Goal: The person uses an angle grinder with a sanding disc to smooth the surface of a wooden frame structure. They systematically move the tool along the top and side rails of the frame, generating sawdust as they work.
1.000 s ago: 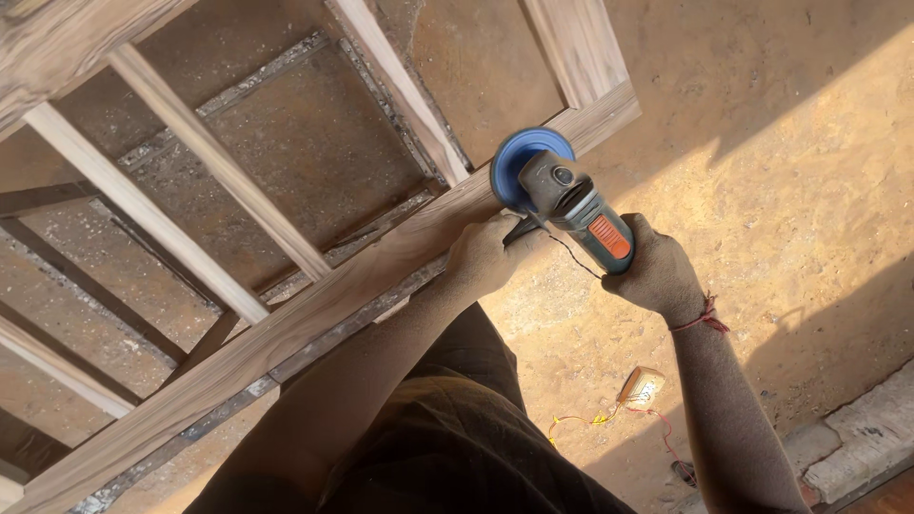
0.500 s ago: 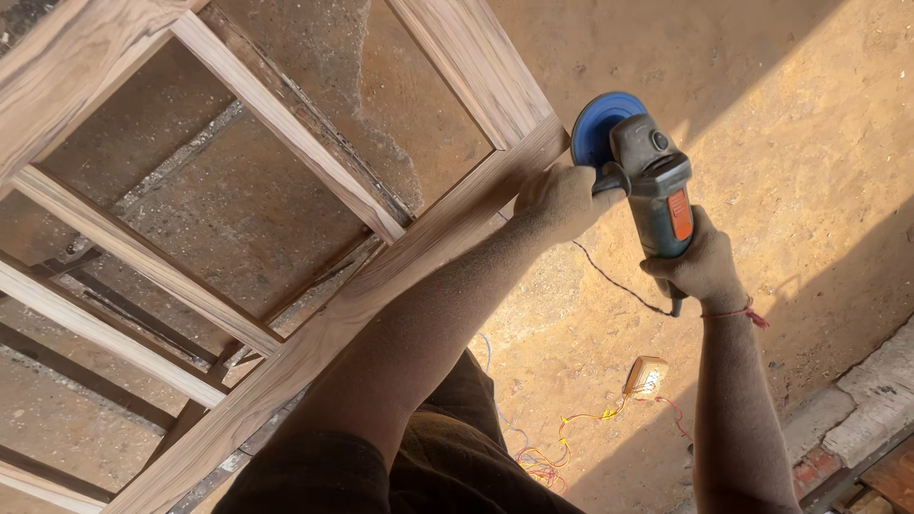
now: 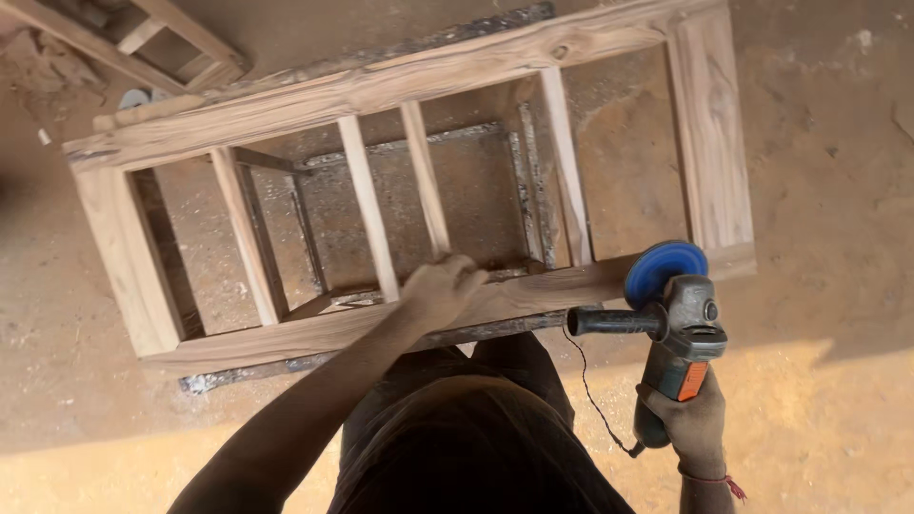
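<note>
Far to the left of your grips lies the bare sandy floor, dusty and orange-brown, in shade above and sunlit along the bottom. On it rests the wooden frame, a long rectangle of grained timber with several upright slats, and beyond its top-left corner sits a second piece of woodwork.

Your left hand lies on the frame's near rail, fingers curled loosely over the edge, pressing on the wood rather than clasping anything.

To the right of that grip, your right hand is closed firmly round the body of the angle grinder. Its blue disc sits just at the frame's near right corner, the black side handle points back toward your left hand, and a thin cord trails down below it.
</note>
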